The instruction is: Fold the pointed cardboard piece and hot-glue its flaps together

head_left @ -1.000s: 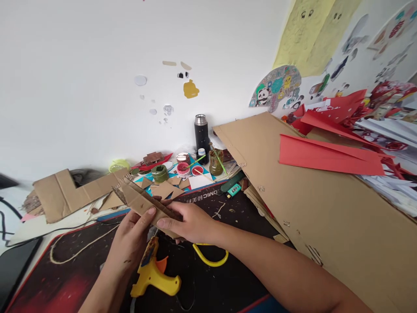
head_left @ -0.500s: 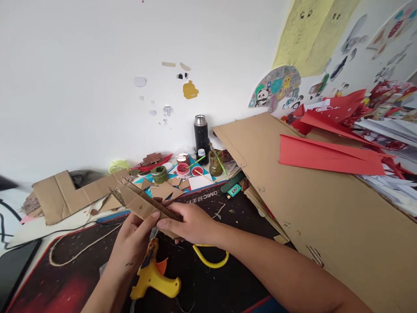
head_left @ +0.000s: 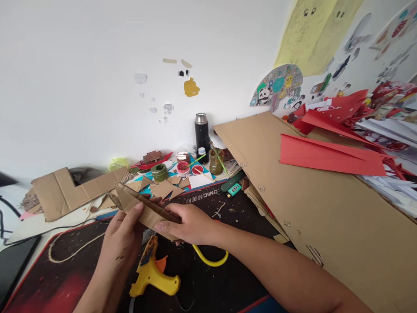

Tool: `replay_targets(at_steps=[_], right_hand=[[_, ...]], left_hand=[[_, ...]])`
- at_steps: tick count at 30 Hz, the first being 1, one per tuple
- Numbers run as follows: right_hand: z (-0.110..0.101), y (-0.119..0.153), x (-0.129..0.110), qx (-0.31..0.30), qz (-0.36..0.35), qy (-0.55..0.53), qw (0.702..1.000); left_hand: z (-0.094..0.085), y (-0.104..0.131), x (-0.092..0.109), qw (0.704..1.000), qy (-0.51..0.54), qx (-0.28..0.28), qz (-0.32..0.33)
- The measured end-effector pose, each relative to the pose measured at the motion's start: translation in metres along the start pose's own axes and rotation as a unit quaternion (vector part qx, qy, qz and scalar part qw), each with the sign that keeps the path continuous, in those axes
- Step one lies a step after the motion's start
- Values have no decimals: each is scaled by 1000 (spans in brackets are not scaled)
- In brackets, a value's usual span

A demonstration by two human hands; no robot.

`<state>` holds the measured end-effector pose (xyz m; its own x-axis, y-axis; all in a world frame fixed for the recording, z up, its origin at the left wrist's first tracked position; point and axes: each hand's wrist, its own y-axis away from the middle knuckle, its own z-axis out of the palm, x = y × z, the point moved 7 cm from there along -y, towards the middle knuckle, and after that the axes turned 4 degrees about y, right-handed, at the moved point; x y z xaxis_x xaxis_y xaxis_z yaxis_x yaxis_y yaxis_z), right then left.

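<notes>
Head view, with a white wall [head_left: 81, 65] at the back, cut-outs stuck on. At the right, a large cardboard sheet [head_left: 312, 208], slanted, with red paper [head_left: 329, 156] on top. Below, a dark mat [head_left: 215, 284], red-edged and speckled with scraps. Far left, beyond the mat, an L-shaped cardboard offcut [head_left: 65, 195].

Over the mat, a layered cardboard strip [head_left: 146, 214], tilted, with far end toward the upper left and near end at the right hand [head_left: 189, 224]. In the right hand, a narrow grip on the strip's near part, thumb on the facing side, fingers over the far edge. In the left hand [head_left: 122, 239], a narrow grip farther along, thumb pressed on the face.

Just below the strip, on the mat, a yellow glue gun [head_left: 153, 276] with orange trigger. Against the wall, a black flask [head_left: 202, 132], upright. To the right of the glue gun, a curved yellow handle [head_left: 210, 261], partly hidden by the right hand and forearm. Near the flask, an olive jar [head_left: 216, 165], a green jar [head_left: 159, 173] and, smaller, a pink tub [head_left: 183, 169].
</notes>
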<state>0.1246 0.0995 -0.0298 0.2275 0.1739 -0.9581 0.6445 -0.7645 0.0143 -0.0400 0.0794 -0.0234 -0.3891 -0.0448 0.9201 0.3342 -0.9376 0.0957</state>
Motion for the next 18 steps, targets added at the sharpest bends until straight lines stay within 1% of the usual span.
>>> replay_targets(at_steps=[3, 6, 8, 11, 16, 18], right_hand=[[0, 0, 0, 3, -2, 18, 1000], [1, 1, 1, -9, 15, -10, 1000], [1, 1, 0, -13, 15, -21, 1000], [2, 2, -1, -17, 12, -9, 1000], [-2, 3, -10, 3, -19, 70, 997], [-2, 3, -12, 2, -23, 86, 996]], left_hand=[[0, 1, -1, 1000, 7, 8, -5], [-4, -4, -4, 999, 12, -21, -22], [-9, -8, -4, 999, 24, -26, -26], [-13, -10, -2, 999, 28, -11, -21], [-4, -1, 4, 999, 26, 38, -7], [-2, 1, 6, 999, 19, 47, 1]])
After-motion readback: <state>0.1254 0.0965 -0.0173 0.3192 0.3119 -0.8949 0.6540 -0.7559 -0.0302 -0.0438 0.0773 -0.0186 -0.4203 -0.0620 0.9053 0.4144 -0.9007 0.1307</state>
